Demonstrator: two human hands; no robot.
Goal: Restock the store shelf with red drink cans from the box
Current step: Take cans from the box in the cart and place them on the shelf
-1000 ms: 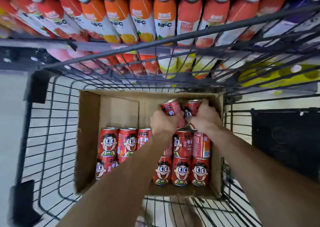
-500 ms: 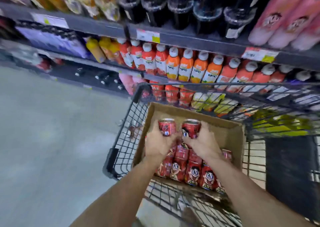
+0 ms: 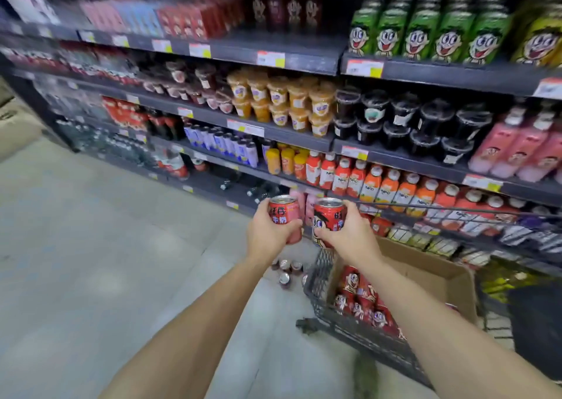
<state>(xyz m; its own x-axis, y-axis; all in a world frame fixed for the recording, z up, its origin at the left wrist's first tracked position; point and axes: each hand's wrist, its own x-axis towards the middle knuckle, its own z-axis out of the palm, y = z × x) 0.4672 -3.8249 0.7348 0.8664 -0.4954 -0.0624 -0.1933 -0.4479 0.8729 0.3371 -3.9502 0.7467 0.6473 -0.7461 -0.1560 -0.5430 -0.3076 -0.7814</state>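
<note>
Two red cans lifted clear of the box, one in each hand, in front of the store shelf.

The left hand [image 3: 267,234] has its grip wrapped round a red can [image 3: 284,216], and the right hand [image 3: 346,236] holds a second can [image 3: 328,221] the same way, fingers over its top rim; both cans are upright and just beside each other, not touching as far as can be seen. They hang above the floor [image 3: 91,246] near the front left corner of the black wire cart [image 3: 322,280]. The cardboard box [image 3: 438,272] sits inside the cart with more red cans [image 3: 362,301] packed along its left side. A few small cans [image 3: 287,271] stand on the floor just left of the cart. Behind, the shelf [image 3: 304,61] carries rows of drinks; orange-capped bottles [image 3: 395,186] line the row nearest the hands.
</note>
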